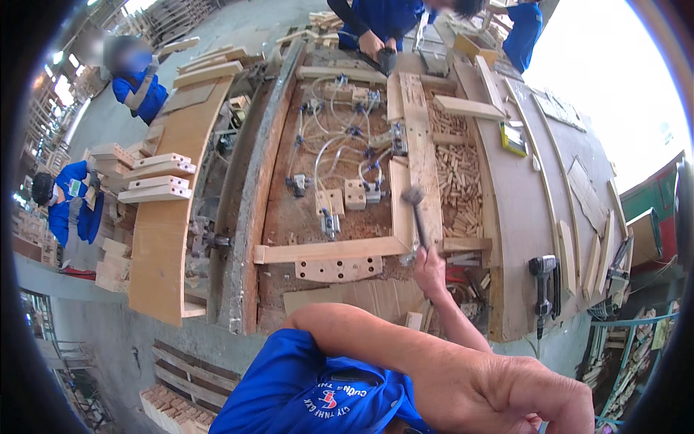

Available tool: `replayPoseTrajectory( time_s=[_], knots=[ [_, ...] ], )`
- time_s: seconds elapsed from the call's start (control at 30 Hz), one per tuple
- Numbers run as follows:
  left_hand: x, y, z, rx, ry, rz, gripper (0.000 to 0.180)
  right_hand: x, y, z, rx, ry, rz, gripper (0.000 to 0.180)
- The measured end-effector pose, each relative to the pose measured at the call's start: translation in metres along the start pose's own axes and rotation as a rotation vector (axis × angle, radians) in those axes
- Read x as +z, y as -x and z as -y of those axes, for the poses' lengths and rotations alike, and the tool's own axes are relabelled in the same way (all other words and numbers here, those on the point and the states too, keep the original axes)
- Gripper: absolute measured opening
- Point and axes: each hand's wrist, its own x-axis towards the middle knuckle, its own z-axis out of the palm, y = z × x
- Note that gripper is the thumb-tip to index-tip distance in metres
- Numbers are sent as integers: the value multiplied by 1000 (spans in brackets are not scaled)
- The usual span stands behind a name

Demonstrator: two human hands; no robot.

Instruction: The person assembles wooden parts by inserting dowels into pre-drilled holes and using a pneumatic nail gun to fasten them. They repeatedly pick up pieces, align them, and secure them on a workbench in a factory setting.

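My right hand (431, 270) grips the handle of a hammer, and the hammer's head (413, 195) is over an upright wooden plank (419, 145) on the jig bench. That plank meets a crosswise plank (332, 250) at a corner just below the hammer. My left arm, in a blue sleeve, crosses the foreground. My left hand (506, 398) shows its back, close to the camera at the lower edge. What its fingers hold is hidden.
The jig bench (289, 210) carries pneumatic clamps (329, 220) and white hoses (332, 145). A heap of small wooden blocks (459, 181) lies right of the plank. A black nail gun (542, 286) rests on the right board. Co-workers in blue stand at the far end (379, 22) and at the left (137, 83).
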Motion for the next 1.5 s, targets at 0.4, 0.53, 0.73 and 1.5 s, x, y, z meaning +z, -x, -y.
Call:
replayPoseTrajectory(
  time_s=[0.4,0.53,0.73,1.5],
  knots=[
    [-41,87,-78,-554,-521,-450,21,-3,-103,18,30,72,-134,42],
    [-68,161,-92,-535,-584,-839,22,14,-116,14,163,138,-55,54],
    [-81,251,-95,-513,-579,-1341,27,-9,-103,-4,-86,401,-207,46],
    [-118,342,-62,-827,-975,-1432,32,-298,-1,-122,633,-452,-30,33]
  ],
)
